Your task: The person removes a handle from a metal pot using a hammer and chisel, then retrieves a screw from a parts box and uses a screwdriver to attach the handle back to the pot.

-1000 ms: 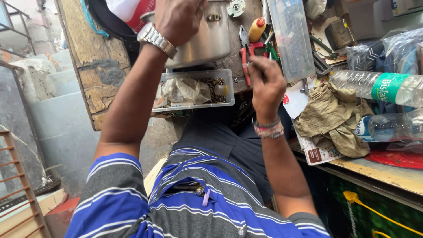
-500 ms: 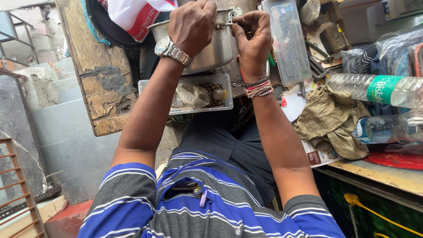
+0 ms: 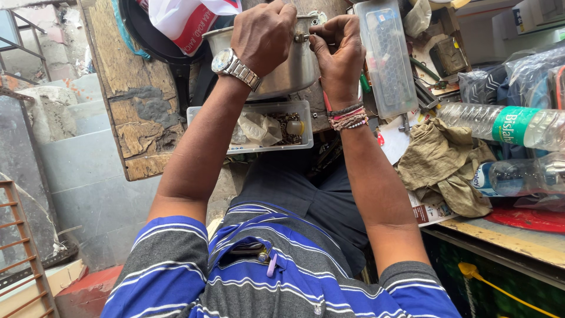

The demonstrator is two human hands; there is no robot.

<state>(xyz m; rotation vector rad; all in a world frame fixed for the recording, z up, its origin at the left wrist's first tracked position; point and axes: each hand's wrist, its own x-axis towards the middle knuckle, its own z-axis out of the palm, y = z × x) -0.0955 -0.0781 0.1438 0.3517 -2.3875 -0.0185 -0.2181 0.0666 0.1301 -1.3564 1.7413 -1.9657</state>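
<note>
Two hands are up on a metal pot (image 3: 288, 70) at the top of the view. Well out to the left of the left hand stands a worn wooden board (image 3: 126, 112), its paint flaking, with a black pan (image 3: 147, 44) and a white and red plastic bag (image 3: 188, 20) just above and left of that hand. The left hand (image 3: 263, 32), with a steel wristwatch (image 3: 234, 66) on its wrist, lies over the rim of the pot with its fingers curled down, gripping the pot from above. The pot sits tilted between the two hands, its side facing the camera. Below both wrists lies a clear plastic tray (image 3: 250, 128) holding crumpled paper and small metal parts. The right hand (image 3: 340, 56), wearing thread bracelets (image 3: 347, 118) at the wrist, is pinched shut on a small metal fitting (image 3: 303, 37) at the pot's rim, thumb and fingers pressed together on it. Just right of that hand stands a long clear plastic box (image 3: 385, 56). Further right and lower lies a crumpled brown rag (image 3: 444, 165), and beyond it two plastic water bottles (image 3: 506, 126) lie on their sides. Beneath both arms is a blue and grey striped shirt (image 3: 282, 277).
</note>
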